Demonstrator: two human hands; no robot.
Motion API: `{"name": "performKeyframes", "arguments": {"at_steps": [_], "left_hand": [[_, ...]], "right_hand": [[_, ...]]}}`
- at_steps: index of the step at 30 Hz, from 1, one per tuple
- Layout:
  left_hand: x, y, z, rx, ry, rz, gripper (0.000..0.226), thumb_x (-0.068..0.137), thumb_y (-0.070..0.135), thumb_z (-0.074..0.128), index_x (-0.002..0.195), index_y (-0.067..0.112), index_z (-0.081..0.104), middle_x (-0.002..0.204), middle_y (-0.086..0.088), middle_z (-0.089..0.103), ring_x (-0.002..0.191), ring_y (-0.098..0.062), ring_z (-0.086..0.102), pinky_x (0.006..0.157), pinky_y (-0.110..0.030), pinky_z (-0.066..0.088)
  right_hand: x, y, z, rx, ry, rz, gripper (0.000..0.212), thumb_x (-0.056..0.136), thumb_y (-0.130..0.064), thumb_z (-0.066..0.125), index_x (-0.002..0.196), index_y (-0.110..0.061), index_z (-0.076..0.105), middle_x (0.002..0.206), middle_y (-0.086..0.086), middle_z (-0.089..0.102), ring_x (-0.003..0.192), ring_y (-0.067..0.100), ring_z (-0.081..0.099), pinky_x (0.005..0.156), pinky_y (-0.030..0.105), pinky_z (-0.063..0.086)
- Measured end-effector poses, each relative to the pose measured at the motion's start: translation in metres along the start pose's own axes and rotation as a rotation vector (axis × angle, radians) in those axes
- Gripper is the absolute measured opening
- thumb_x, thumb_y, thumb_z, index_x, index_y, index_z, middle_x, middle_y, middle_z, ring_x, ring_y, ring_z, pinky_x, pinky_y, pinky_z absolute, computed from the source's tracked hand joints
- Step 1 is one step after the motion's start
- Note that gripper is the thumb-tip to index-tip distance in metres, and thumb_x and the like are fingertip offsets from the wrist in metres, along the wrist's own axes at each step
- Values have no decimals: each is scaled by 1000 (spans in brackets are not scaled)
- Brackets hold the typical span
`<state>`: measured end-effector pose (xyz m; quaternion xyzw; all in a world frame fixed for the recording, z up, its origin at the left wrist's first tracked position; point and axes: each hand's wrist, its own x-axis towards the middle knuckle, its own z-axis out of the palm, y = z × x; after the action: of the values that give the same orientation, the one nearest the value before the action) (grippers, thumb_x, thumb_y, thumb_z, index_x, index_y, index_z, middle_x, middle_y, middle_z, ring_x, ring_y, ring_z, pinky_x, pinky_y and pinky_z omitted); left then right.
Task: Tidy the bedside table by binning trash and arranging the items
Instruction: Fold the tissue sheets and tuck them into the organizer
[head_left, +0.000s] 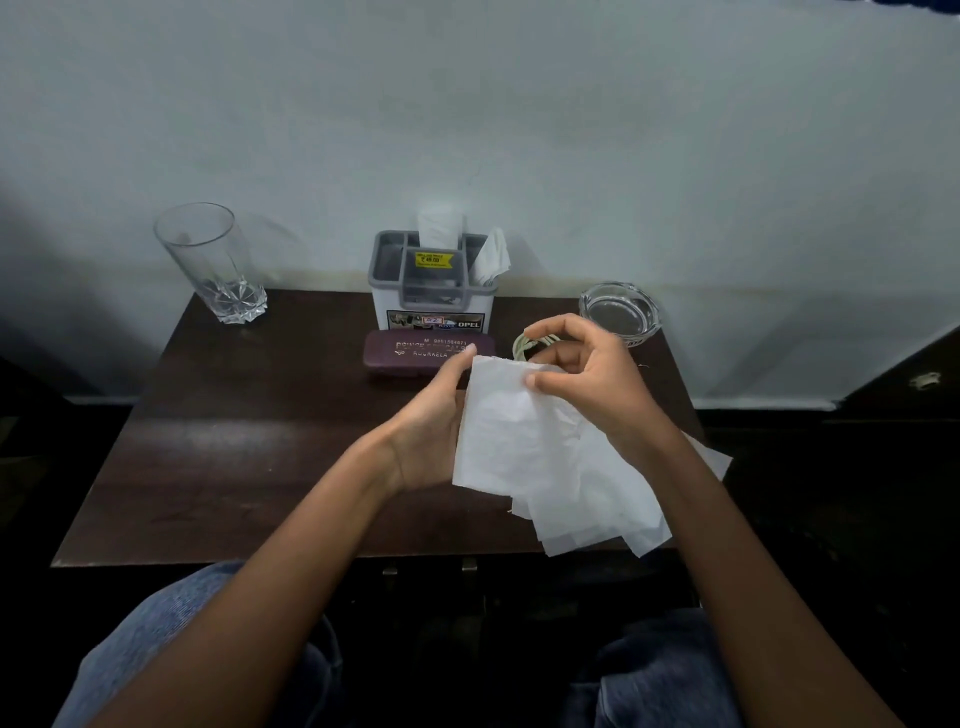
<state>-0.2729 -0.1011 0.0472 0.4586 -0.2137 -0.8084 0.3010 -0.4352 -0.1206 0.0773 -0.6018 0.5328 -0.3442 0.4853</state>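
Both hands hold white tissue paper (524, 447) above the dark wooden bedside table (249, 447). My left hand (431, 431) supports its left edge from below. My right hand (582, 374) pinches the top right corner between thumb and fingers. More loose tissue sheets hang down to the table's front right corner. Behind the hands lies a maroon spectacle case (410, 356), and behind that stands a grey and white organiser box (431, 291) with tissues sticking out. A coiled pale cable (524, 344) is partly hidden behind my right hand.
A tall empty drinking glass (208, 260) stands at the back left corner. A glass ashtray (621, 312) sits at the back right. The table is against a pale wall. My knees in blue jeans are below the front edge.
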Motion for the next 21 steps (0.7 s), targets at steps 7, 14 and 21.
{"name": "performKeyframes", "arguments": {"at_steps": [7, 14, 21], "left_hand": [[-9, 1, 3, 111, -120, 54, 49, 89, 56, 42, 106, 18, 67, 102, -4, 72, 90, -19, 70, 81, -36, 56], [-6, -1, -1, 136, -22, 68, 14, 89, 12, 57, 101, 10, 63, 87, -5, 71, 81, -21, 68, 74, -38, 55], [-4, 7, -12, -3, 253, 186, 24, 92, 5, 51, 115, 5, 58, 109, -13, 66, 92, -27, 65, 73, -43, 54]], "right_hand": [[4, 4, 4, -45, 86, 17, 34, 74, 7, 63, 103, -11, 62, 91, 15, 67, 83, 21, 62, 78, 35, 53], [8, 9, 5, -48, 70, 10, 30, 76, 8, 61, 102, -8, 64, 82, 8, 64, 78, 17, 61, 74, 28, 51], [18, 33, -21, -76, 251, 77, 16, 81, 4, 60, 83, -11, 65, 75, 3, 63, 65, 10, 57, 57, 12, 44]]}}
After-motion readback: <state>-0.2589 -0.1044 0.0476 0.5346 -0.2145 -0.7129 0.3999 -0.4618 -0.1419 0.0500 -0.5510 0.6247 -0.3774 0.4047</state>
